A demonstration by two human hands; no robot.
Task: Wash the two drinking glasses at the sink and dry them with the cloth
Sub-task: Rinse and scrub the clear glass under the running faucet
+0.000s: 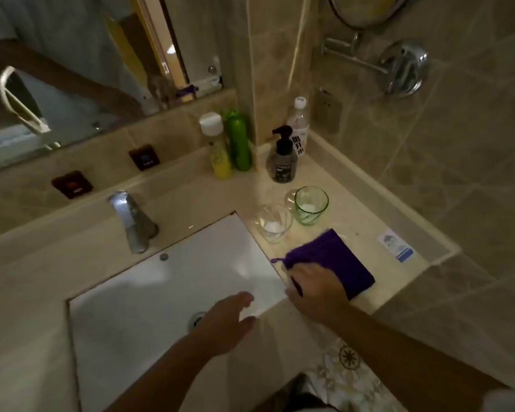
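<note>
My right hand (315,288) rested on the cloth (336,263), my left (226,321) hung open over the sink (167,281); both glasses (275,223) probably awaited washing.

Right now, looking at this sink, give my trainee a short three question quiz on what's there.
1. True or false: the green glass stands in the basin.
2. Which hand rests on the purple cloth: A left hand, B right hand?
3. Fill in: the clear glass stands on the ___ beside the green one.

Key: 1 false; 2 B; 3 counter.
</note>
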